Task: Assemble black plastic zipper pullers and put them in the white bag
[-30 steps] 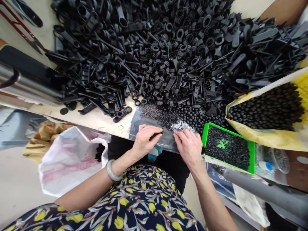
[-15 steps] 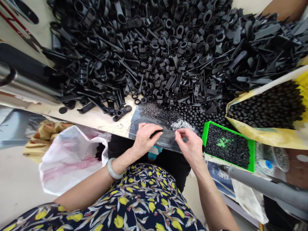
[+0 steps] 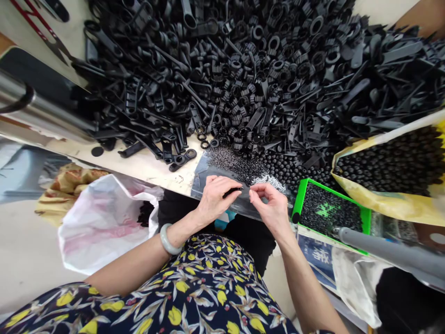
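Across the table (image 3: 78, 149), black parts (image 3: 194, 74) pile up. My left hand (image 3: 219, 195) pinches a small black piece (image 3: 238, 189) over the mat (image 3: 200, 182); my right hand's (image 3: 273, 205) fingers are pinched together, contents unclear. A slack grip could drop the piece among the silver pins (image 3: 269, 180).

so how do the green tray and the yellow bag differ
The green tray has straight, stiff-looking walls; the yellow bag has creased, soft-looking ones. The tray holds finer black pieces; the bag holds bigger, rounder beads. Both are open and hold many dark parts.
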Demonstrator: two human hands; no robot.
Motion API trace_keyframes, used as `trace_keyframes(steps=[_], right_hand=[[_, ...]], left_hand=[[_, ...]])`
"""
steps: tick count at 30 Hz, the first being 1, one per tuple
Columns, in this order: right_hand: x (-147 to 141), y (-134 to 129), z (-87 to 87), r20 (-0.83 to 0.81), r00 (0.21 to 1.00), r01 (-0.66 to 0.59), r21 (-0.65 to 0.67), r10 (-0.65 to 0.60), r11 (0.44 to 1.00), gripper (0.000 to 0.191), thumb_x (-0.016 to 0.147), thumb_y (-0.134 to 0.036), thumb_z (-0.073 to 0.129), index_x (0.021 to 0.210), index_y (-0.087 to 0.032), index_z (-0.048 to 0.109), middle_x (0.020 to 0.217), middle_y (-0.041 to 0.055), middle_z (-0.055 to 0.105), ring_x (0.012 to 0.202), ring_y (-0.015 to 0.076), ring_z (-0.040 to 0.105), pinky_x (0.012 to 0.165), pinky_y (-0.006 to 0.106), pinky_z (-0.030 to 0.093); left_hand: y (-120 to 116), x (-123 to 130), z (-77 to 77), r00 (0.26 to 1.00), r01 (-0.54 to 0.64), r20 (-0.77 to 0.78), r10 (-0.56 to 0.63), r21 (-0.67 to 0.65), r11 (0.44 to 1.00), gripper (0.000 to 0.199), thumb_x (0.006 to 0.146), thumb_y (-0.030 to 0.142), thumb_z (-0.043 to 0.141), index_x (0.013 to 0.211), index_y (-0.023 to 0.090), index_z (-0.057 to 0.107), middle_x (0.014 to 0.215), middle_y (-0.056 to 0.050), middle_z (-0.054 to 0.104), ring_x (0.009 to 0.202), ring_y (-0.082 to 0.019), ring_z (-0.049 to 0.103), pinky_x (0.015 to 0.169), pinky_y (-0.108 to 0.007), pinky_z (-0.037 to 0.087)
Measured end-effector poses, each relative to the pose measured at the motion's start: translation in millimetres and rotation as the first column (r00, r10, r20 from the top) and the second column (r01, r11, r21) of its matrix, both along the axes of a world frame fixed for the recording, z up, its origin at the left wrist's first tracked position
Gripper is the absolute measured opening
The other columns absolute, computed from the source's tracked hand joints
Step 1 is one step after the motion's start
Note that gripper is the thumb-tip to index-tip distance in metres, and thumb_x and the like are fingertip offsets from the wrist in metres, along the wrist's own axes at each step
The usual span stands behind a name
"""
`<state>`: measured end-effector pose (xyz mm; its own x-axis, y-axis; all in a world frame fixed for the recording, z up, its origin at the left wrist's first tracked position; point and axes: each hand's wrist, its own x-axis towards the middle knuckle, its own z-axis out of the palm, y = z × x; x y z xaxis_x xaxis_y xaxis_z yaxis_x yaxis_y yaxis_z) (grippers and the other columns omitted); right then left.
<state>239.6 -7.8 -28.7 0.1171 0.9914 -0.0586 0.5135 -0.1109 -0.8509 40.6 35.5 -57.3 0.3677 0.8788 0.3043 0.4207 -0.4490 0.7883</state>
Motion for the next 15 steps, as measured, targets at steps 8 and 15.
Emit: trace_keyframes(steps=[8, 15], right_hand=[[0.0, 6.1, -6.8, 0.489, 0.848, -0.310, 0.151, 0.201, 0.939, 0.022, 0.107, -0.030, 0.053, 0.112, -0.022, 0.073, 0.099, 0.0065, 0.071, 0.091, 0.0195, 0.066, 0.084, 0.033, 0.052], [2.1, 23.7, -15.5, 0.618, 0.695, -0.556, 0.137, 0.368, 0.820, 0.029, 0.109, -0.021, 0.041, 0.093, -0.021, 0.065, 0.088, 0.0041, 0.063, 0.079, 0.0172, 0.063, 0.072, 0.029, 0.049]], left_hand=[[0.1, -0.1, -3.3, 0.998, 0.004, 0.057, -0.005, 0.020, 1.000, 0.010, 0.098, 0.025, 0.070, 0.105, 0.022, 0.074, 0.105, -0.003, 0.081, 0.096, -0.020, 0.074, 0.093, -0.041, 0.042], [-3.8, 4.7, -4.2, 0.996, -0.012, 0.094, 0.009, 0.025, 1.000, 0.007, 0.096, 0.025, 0.073, 0.102, 0.023, 0.075, 0.099, -0.002, 0.081, 0.094, -0.019, 0.074, 0.094, -0.040, 0.042]])
